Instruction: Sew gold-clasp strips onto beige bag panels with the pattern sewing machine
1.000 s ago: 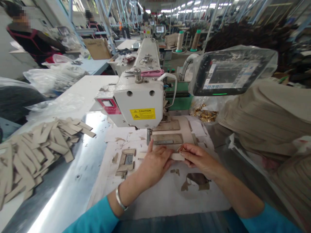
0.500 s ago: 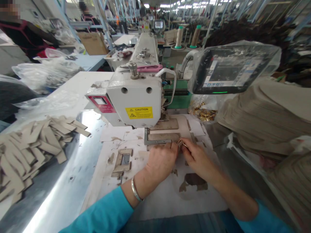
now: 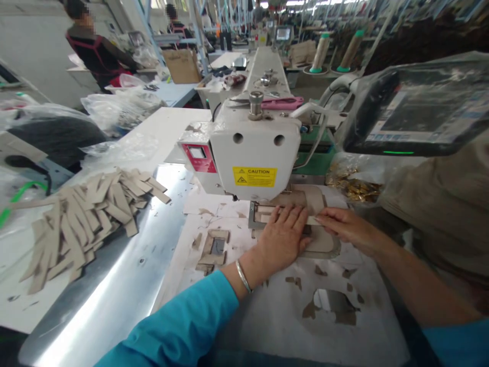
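My left hand (image 3: 284, 237) lies flat, fingers stretched out, pressing on a beige strap piece (image 3: 267, 213) inside the metal clamp frame (image 3: 252, 216) under the white sewing machine head (image 3: 254, 153). My right hand (image 3: 344, 227) rests beside it on the right, its fingers extended flat along the right end of the same strap and the beige template (image 3: 324, 244). A silver bangle (image 3: 242, 275) circles my left wrist. Both sleeves are turquoise.
A heap of beige strap pieces (image 3: 87, 219) lies on the shiny metal table at left. A plastic-wrapped control screen (image 3: 416, 114) hangs at right above gold buckles (image 3: 353, 186). Stacked beige material (image 3: 446, 199) fills the right. Another person (image 3: 97, 51) stands at far left.
Both hands moved forward from the paper-covered table to the clamp under the machine head. The pinch on the strap and buckle gave way to flat hands pressing it down.
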{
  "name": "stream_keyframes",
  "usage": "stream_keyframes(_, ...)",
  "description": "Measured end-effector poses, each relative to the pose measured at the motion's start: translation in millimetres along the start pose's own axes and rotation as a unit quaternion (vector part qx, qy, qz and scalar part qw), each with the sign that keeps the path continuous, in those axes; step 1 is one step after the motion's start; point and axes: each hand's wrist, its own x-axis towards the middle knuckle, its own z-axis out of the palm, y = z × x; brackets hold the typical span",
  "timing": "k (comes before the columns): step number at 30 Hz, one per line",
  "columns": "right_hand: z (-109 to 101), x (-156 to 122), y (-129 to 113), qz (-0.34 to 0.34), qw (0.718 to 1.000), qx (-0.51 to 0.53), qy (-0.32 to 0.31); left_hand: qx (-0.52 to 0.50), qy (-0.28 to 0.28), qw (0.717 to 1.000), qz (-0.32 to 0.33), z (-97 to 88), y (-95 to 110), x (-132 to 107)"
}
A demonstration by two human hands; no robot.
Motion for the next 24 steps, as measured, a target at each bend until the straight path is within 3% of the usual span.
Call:
stream_keyframes(4, -6, 19, -9, 0.05, 0.999, -0.002, -0.007, 0.025, -0.038, 0.999, -0.023, 6.3, -10, -2)
stream_keyframes(14, 6, 45, 3, 0.008, 0.998, -0.063, 0.03, 0.022, -0.044, 0.999, 0.013, 3.5, -36, 4)
stream_keyframes(20, 10, 47, 4, -0.006, 0.997, -0.077, 0.016, 0.022, -0.046, 0.999, 0.006, 3.1, -35, -4)
stream_keyframes(24, 11, 45, 2, -0.019, 0.998, -0.064, 0.009, 0.035, -0.055, 0.997, -0.038, -0.1, -28, -17)
